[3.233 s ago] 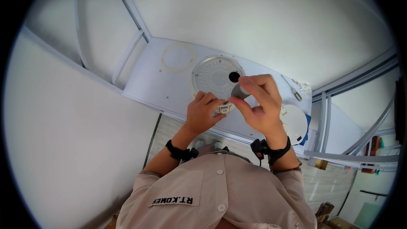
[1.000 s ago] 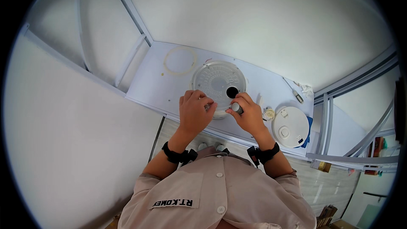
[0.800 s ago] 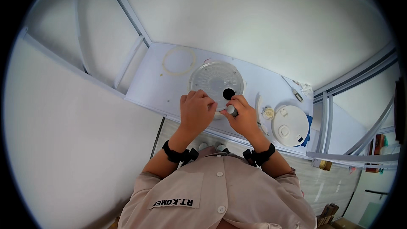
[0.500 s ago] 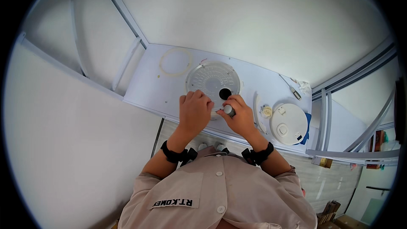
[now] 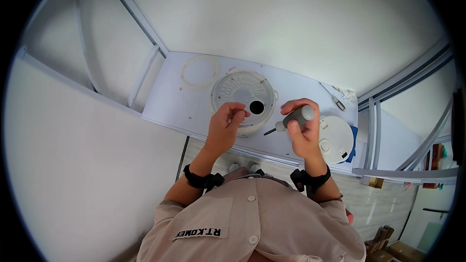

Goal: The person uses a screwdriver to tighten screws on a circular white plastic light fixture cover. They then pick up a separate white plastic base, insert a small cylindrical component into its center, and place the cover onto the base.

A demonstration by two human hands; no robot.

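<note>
Left grip (image 5: 224, 125), fingertips drawn together, hangs over the near edge of a round white housing (image 5: 248, 130) on the desk (image 5: 165, 94); whether it pinches anything, I cannot tell. Inside the rim lies a patterned metal plate (image 5: 238, 96). Right grip (image 5: 307, 137), raised, wraps a grey screwdriver (image 5: 281, 125), tip slanting down leftward.

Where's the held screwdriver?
Head view, right of centre: the held screwdriver is in the right hand, at the round appliance's lower right.

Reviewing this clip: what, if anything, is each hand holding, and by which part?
The right hand holds a screwdriver by its grey handle. Whether the left hand pinches anything small cannot be told.
</note>
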